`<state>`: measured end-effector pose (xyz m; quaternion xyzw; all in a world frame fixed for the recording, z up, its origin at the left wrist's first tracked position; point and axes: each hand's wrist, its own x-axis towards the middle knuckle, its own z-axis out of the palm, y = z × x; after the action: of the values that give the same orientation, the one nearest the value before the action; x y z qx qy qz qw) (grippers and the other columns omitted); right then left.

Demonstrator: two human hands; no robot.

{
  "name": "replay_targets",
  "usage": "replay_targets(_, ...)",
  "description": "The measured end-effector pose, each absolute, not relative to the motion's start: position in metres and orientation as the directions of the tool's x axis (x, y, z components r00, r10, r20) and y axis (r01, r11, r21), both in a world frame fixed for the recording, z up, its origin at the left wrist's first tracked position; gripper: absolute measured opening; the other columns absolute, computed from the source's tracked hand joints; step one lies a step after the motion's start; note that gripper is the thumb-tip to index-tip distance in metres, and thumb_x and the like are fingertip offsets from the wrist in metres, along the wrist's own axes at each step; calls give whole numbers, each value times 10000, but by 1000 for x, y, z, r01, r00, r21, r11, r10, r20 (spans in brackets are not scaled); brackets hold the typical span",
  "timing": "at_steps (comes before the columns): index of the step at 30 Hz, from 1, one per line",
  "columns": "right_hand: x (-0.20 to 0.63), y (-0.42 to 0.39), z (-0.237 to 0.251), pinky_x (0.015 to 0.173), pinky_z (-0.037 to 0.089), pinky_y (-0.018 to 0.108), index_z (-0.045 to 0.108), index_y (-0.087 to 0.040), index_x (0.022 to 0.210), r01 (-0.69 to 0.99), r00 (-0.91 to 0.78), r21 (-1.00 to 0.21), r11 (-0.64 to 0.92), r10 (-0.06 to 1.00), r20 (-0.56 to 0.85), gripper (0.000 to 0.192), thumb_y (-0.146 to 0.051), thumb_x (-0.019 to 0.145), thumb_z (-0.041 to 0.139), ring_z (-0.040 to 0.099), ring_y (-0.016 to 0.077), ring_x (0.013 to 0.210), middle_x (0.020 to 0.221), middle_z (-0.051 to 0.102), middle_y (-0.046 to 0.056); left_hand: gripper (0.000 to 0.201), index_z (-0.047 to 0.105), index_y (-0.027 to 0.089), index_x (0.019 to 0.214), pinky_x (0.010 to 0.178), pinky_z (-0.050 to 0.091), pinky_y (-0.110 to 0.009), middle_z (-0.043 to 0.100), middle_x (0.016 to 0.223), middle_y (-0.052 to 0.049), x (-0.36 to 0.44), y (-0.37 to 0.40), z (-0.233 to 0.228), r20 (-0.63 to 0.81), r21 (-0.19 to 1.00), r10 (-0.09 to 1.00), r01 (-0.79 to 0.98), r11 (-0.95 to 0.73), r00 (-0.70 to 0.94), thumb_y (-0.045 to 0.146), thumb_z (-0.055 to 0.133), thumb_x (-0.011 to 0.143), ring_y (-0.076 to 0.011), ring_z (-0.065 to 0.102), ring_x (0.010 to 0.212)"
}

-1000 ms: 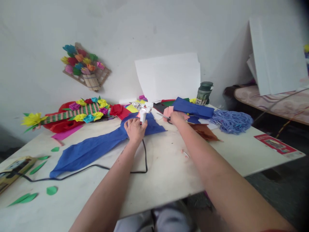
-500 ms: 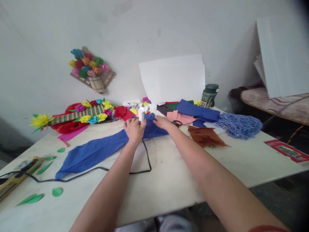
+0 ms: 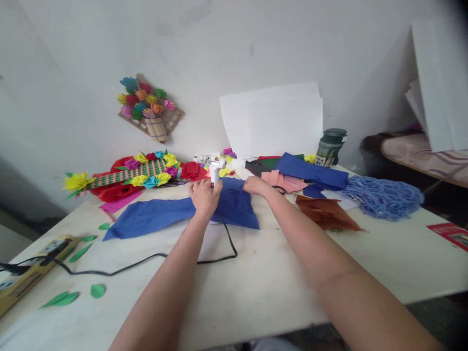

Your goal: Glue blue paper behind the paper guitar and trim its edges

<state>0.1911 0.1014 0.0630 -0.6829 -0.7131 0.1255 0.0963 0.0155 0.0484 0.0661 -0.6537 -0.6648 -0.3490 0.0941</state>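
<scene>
A wide strip of blue crepe paper (image 3: 153, 217) lies across the table in front of me. My left hand (image 3: 204, 197) rests over it, closed around the handle of a white glue gun (image 3: 215, 174). The gun stands upright, and its black cord (image 3: 231, 239) runs out below the paper. My right hand (image 3: 255, 186) is at the paper's far right edge, fingers bent and pinching it; the fingertips are partly hidden. Close to the right wrist, scissors (image 3: 280, 189) show in part beside pink paper pieces (image 3: 288, 183).
Left lie a power strip (image 3: 36, 270), green paper leaves (image 3: 98, 291) and a flower-decorated piece (image 3: 124, 176). Right are brown paper (image 3: 327, 212), folded blue paper (image 3: 310, 171), blue yarn (image 3: 383, 195) and a green jar (image 3: 331, 146). White sheets (image 3: 272, 122) lean on the wall.
My right hand has gone from lying on the blue paper to pinching its edge. The paper has shifted and its right end now spreads toward me. The view has turned slightly left.
</scene>
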Motion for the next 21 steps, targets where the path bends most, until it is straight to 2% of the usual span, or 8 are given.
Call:
replay_targets(5,188,110,57,751,466,304,677,-195,1069,947,48,-320,-1,989,139,351,-247,775,492,615,266,1001,1091,664,110,349,670,199,782,912,325,-372,678,905,-71,11,48,65,541,290,837,952,-102,-75,455,440,839,-245,550,961)
replay_targets(9,185,126,49,863,442,307,593,-266,1218,947,-41,-307,96,983,181,435,-193,811,456,569,236,1101,1222,604,61,351,664,196,790,871,346,-375,676,909,-74,5,51,69,517,326,847,943,-62,-124,456,434,844,-253,544,977)
replay_targets(12,183,142,46,875,436,294,572,-283,1243,968,-107,-211,139,982,156,486,-123,798,459,562,225,1113,1242,591,56,341,658,197,788,874,344,-375,676,921,-72,1,53,70,513,344,847,937,-55,-138,454,441,843,-256,531,1007)
replay_targets(15,179,158,44,852,447,308,578,-295,1230,982,-168,-63,176,979,119,466,-127,808,470,567,233,1100,1226,598,68,333,652,196,783,883,339,-377,675,927,-72,-1,55,68,504,354,853,933,-59,-137,454,449,839,-257,514,1041)
replay_targets(18,173,171,44,852,445,334,643,-224,1142,983,-185,38,182,978,96,377,-126,816,482,558,258,1104,1175,618,123,332,649,196,785,890,335,-381,671,944,-76,-2,57,66,486,367,862,929,-51,-145,455,449,838,-256,496,1076)
replay_targets(21,166,180,46,881,427,348,674,-151,1075,980,-192,66,186,978,87,329,-99,788,522,536,274,1131,1125,632,172,336,649,199,778,894,331,-386,669,955,-75,-4,58,64,464,372,871,928,-25,-162,462,447,836,-254,495,1075)
